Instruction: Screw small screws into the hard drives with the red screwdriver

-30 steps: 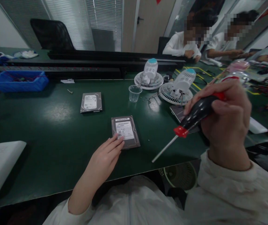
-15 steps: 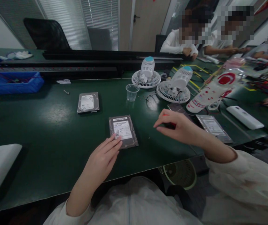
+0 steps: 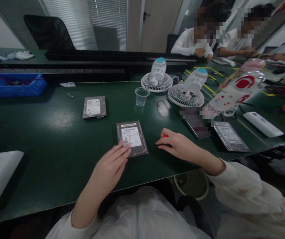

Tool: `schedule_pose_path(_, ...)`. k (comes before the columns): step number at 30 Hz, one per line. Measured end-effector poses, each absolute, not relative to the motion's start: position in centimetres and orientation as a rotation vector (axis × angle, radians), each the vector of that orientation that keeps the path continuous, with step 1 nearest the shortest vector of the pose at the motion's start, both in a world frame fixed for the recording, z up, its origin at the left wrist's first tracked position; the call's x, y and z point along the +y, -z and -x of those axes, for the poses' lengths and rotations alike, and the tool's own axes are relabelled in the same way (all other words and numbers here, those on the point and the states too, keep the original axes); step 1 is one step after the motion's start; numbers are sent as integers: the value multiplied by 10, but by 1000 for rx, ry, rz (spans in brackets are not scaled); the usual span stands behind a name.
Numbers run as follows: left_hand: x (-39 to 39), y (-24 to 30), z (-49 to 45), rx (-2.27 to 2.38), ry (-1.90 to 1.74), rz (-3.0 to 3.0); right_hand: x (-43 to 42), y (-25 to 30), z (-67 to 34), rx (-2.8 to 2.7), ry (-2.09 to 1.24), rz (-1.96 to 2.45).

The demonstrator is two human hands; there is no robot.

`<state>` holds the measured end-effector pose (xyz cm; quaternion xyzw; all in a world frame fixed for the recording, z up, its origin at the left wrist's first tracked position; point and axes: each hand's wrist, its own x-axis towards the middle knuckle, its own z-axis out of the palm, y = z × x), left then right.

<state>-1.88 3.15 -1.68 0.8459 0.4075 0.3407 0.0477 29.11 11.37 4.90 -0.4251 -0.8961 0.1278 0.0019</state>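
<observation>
A hard drive [image 3: 134, 136] with a white label lies flat on the green table, slightly turned. My left hand [image 3: 111, 162] rests on its lower left part, fingers stretched out and fingertips on the label. To the right of the drive, my right hand [image 3: 176, 142] is low over the table with thumb and fingers pinched. A red-and-black tool [image 3: 165, 136] is held in it, mostly hidden by the fingers, so its kind does not show. The right fingertips are beside a tiny bit on the table, too small to name.
A second hard drive [image 3: 94, 107] lies farther back, and another [image 3: 230, 136] is at the right beside a dark phone [image 3: 198, 127]. Beyond stand a clear plastic cup [image 3: 141, 97], two white fans [image 3: 157, 81], and a tilted bottle [image 3: 222, 101]. A blue bin [image 3: 15, 89] sits at left.
My right hand has moved left and down, closer to the drive and the tabletop. My left hand stays on the drive. More of the phone shows.
</observation>
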Motion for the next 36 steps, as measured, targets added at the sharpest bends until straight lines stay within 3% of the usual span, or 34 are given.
schedule_pose_path(15, 31, 18, 18, 1248, -1037, -2570, 100, -42, -280, -2917, -182, 1290)
schedule_pose_path(21, 31, 18, 18, 1263, -1007, -2583, 101, -43, -277, -2822, -375, 1263)
schedule_pose_path(27, 31, 18, 18, 1255, -1017, -2592, 97, -42, -265, -2558, -704, 971)
schedule_pose_path(36, 31, 16, 19, 1259, -1019, -2595, 101, -31, -256, -2457, -830, 858)
